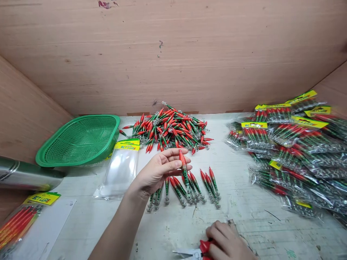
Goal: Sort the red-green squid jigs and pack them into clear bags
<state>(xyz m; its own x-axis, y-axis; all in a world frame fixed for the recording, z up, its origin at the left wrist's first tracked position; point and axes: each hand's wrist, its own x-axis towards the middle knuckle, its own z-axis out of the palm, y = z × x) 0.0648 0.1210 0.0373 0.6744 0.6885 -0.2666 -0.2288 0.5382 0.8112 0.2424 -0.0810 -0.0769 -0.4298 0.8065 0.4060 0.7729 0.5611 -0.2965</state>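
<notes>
My left hand (159, 168) pinches a red-and-green squid jig (184, 171) upright between thumb and fingers, its hooked end hanging down. Behind and below it, several more jigs (209, 184) lie in a loose row on the table. A large heap of the same jigs (173, 126) rests against the back board. At the bottom edge, my right hand (227, 240) is closed over the red handles of a pair of scissors (205, 246). The blades point left and stand slightly apart; part of the scissors is cut off by the frame.
Filled lure packets (298, 155) with yellow headers pile up on the right. Clear bags (121, 168) lie left of the heap, next to a green plastic basket (40, 159). A metal cylinder (27, 175) and a packet of orange-red lures (21, 224) are farther left.
</notes>
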